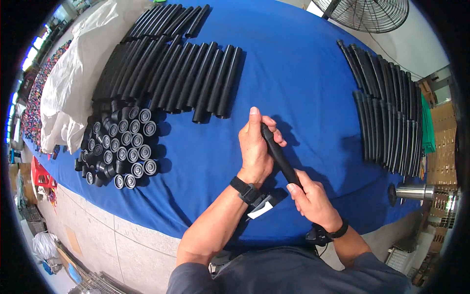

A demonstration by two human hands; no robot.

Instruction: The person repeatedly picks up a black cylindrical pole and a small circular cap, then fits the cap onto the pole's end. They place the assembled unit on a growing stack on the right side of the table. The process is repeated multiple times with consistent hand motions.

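Note:
A black tube [280, 154] slants in front of me above the blue cloth, its upper end rounded. My left hand [257, 144] is closed about that upper end, with the thumb pointing up and the fingertips showing beyond the tube. Lower down, my right hand [313, 200] wraps round the other end, thumb laid along it; that end is hidden in the fist. Left of my hands stand many round black caps [132, 139] with grey ringed faces. Behind them lie rows of plain black tubes [196, 78].
Blue cloth [293, 63] covers the table. At the right lie two rows of black tubes with collared ends [387, 117]. A metal cylinder [413, 191] sits at the right edge. White sheeting [73, 83] hangs at the left, and a wire-caged fan [367, 14] stands beyond the far edge.

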